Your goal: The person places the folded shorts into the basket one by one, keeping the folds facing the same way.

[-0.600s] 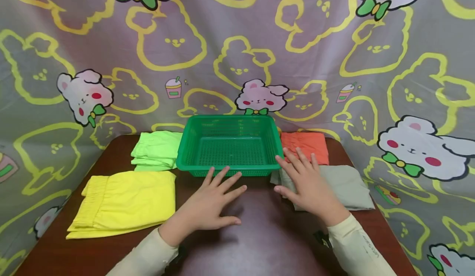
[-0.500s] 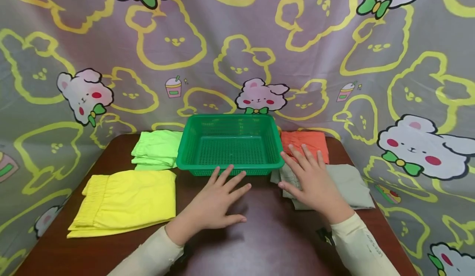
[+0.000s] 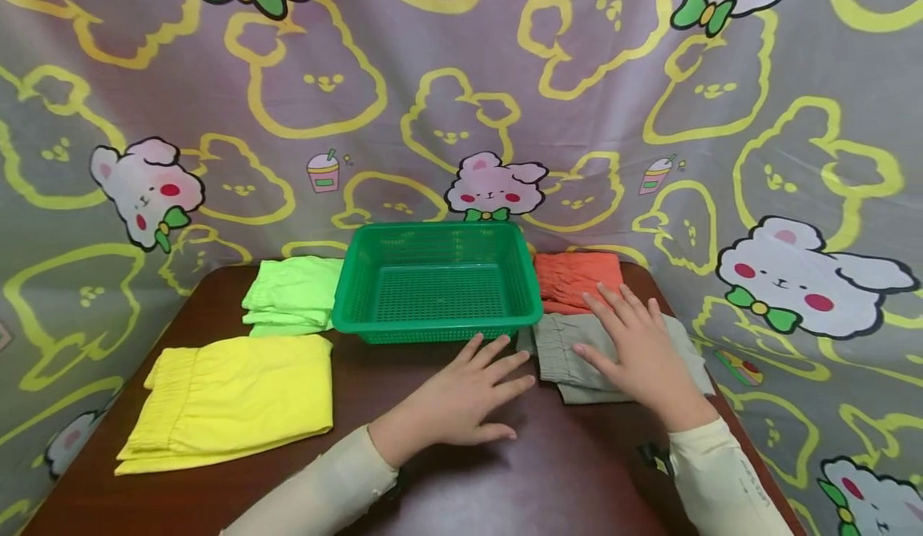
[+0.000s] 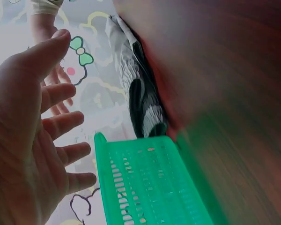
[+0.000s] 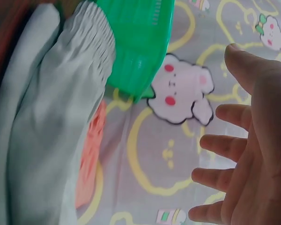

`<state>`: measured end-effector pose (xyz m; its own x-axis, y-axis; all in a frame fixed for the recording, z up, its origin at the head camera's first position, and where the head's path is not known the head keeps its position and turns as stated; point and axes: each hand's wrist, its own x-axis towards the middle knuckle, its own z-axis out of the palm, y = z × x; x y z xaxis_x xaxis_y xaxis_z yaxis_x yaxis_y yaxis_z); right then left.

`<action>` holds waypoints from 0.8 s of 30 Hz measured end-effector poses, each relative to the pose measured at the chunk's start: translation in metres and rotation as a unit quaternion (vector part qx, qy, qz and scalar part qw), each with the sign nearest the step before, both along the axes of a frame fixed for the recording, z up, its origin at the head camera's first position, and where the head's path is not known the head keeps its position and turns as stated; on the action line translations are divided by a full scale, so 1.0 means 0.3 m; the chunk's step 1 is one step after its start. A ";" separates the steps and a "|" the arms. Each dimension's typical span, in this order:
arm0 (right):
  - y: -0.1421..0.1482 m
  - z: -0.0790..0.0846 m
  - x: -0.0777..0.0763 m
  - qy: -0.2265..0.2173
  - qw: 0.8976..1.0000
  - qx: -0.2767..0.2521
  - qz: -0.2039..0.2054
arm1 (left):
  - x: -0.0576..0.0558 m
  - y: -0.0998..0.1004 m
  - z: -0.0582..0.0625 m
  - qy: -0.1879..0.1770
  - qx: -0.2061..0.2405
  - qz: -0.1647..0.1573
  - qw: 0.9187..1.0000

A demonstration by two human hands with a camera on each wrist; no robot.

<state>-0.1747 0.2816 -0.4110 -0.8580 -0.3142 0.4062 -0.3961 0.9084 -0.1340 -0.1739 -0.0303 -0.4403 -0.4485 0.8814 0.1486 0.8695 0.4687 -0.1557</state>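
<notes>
My left hand [image 3: 461, 396] hovers over the table in front of the green basket [image 3: 440, 332], fingers spread and holding nothing. In the left wrist view its palm and extended fingers show beside the basket's perforated wall [image 4: 154, 183]. My right hand [image 3: 642, 360] is above the folded grey pants [image 3: 570, 352], its fingers apart and nothing in them. The right wrist view shows a gap between that hand and the grey pants [image 5: 56, 108] with their gathered waistband. Behind them, right of the basket, lies a folded orange garment [image 3: 570, 276].
Folded yellow pants [image 3: 245, 396] lie at the table's left front. A folded lime-green garment [image 3: 292, 296] sits behind them, against the basket's left side. The brown table [image 3: 404, 488] backs onto a patterned curtain [image 3: 360, 119].
Both hands have moved to the right, the right one further over the grey pants. The whole head view has shifted slightly. The garments and basket stay in place.
</notes>
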 end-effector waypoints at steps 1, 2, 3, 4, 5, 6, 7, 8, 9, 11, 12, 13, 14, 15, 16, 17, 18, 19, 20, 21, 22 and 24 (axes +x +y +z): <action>0.009 -0.001 0.002 -0.005 1.000 -0.006 -0.002 | -0.002 0.012 0.003 -0.002 -0.002 -0.005 1.000; 0.018 -0.002 0.004 -0.011 1.000 -0.015 -0.003 | -0.005 0.023 0.006 -0.003 -0.002 -0.011 1.000; 0.026 -0.002 0.007 -0.022 0.999 -0.031 -0.001 | -0.008 0.034 0.009 -0.005 -0.002 -0.017 1.000; 0.034 -0.004 0.010 -0.030 0.998 -0.047 0.001 | -0.012 0.046 0.013 -0.004 -0.002 -0.024 1.000; 0.042 -0.005 0.012 -0.040 0.997 -0.063 0.005 | -0.017 0.058 0.016 -0.004 -0.005 -0.029 1.000; 0.049 -0.006 0.015 -0.048 0.996 -0.079 0.008 | -0.023 0.070 0.018 -0.003 -0.007 -0.033 0.999; 0.057 -0.008 0.017 -0.056 0.994 -0.095 0.011 | -0.029 0.083 0.020 0.001 -0.012 -0.036 0.999; 0.065 -0.009 0.018 -0.061 0.992 -0.106 0.013 | -0.036 0.097 0.025 0.006 -0.017 -0.038 0.999; 0.073 -0.009 0.020 -0.064 0.992 -0.112 0.012 | -0.042 0.111 0.029 0.010 -0.022 -0.039 0.999; 0.092 -0.010 0.019 -0.061 0.992 -0.110 0.007 | -0.052 0.139 0.039 0.021 -0.031 -0.039 0.999; 0.102 -0.009 0.020 -0.059 0.992 -0.110 0.004 | -0.057 0.153 0.042 0.026 -0.033 -0.039 0.998; 0.112 -0.009 0.021 -0.058 0.992 -0.112 0.001 | -0.060 0.167 0.044 0.027 -0.034 -0.041 0.998; 0.122 -0.010 0.022 -0.057 0.992 -0.112 -0.003 | -0.062 0.181 0.046 0.026 -0.034 -0.042 0.998; 0.132 -0.012 0.023 -0.058 0.992 -0.115 -0.006 | -0.063 0.195 0.045 0.023 -0.034 -0.043 0.998; 0.142 -0.015 0.024 -0.059 0.991 -0.120 -0.009 | -0.064 0.209 0.042 0.018 -0.034 -0.045 0.998; 0.150 -0.019 0.025 -0.060 0.990 -0.126 -0.012 | -0.065 0.223 0.037 0.013 -0.035 -0.045 0.998; 0.159 -0.024 0.026 -0.060 0.989 -0.132 -0.013 | -0.066 0.237 0.030 0.010 -0.037 -0.045 0.998; 0.166 -0.032 0.025 -0.060 0.989 -0.135 -0.017 | -0.067 0.250 0.021 0.007 -0.042 -0.045 0.998; 0.174 -0.039 0.025 -0.061 0.988 -0.137 -0.019 | -0.069 0.261 0.012 0.007 -0.047 -0.043 0.998; 0.180 -0.047 0.025 -0.061 0.988 -0.140 -0.023 | -0.070 0.271 0.002 0.007 -0.053 -0.041 0.998; 0.186 -0.057 0.024 -0.060 0.988 -0.140 -0.027 | -0.072 0.279 -0.007 0.010 -0.058 -0.039 0.998; 0.198 -0.076 0.022 -0.057 0.988 -0.137 -0.035 | -0.076 0.290 -0.023 0.017 -0.069 -0.033 0.997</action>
<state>-0.1682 0.3410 -0.4338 -0.9191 -0.1432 0.3670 -0.3011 0.8562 -0.4199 -0.1968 0.0565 -0.4471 -0.3865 0.9215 0.0378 0.8904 0.3835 -0.2453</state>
